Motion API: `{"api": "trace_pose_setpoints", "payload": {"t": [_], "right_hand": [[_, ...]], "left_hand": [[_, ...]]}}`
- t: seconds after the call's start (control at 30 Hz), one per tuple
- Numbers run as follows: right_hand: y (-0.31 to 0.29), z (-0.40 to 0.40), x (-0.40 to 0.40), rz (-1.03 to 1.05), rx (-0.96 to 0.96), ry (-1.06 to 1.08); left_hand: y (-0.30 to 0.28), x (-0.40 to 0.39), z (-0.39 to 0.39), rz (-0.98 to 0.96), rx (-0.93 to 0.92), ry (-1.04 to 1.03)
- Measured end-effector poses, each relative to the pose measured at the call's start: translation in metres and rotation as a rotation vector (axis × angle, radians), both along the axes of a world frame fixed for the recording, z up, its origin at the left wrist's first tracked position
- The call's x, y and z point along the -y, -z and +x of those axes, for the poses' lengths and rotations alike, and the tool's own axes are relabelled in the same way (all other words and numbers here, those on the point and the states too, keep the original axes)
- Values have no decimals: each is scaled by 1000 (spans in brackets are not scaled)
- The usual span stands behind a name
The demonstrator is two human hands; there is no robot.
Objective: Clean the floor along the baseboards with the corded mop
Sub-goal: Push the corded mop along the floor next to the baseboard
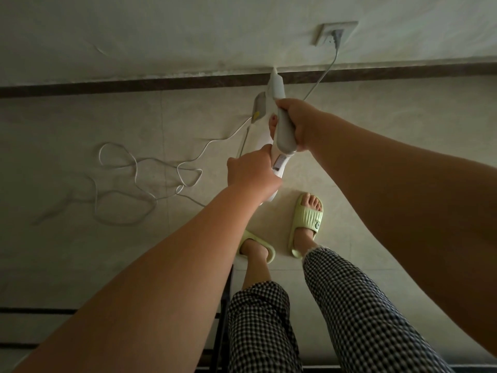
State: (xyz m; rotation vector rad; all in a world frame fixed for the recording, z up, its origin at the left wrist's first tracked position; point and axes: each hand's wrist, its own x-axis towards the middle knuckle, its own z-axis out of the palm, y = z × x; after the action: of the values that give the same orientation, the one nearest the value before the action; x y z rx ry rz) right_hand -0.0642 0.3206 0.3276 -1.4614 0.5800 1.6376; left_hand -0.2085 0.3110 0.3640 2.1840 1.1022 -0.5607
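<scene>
Both hands, left hand [251,170] and right hand [298,122], clamp the mop [282,135], steering it toward the baseboard [161,86], cord [129,184] trailing left.

Tiled floor [376,157] carries looped cord [129,184] and slippers [306,222].

We see the mop [277,122] between our feet and the baseboard [134,86], right hand [298,125] above left hand [250,170] on it. The cord [129,184] lies looped on the floor [67,130] to the left; the wall socket [334,33] sits upper right.
</scene>
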Motion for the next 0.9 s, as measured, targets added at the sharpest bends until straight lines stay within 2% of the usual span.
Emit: {"api": "trace_pose_setpoints", "payload": {"t": [0.9], "right_hand": [[-8,24,22,-13,8,79]], "left_hand": [[-4,14,26,-18,10,46]]}}
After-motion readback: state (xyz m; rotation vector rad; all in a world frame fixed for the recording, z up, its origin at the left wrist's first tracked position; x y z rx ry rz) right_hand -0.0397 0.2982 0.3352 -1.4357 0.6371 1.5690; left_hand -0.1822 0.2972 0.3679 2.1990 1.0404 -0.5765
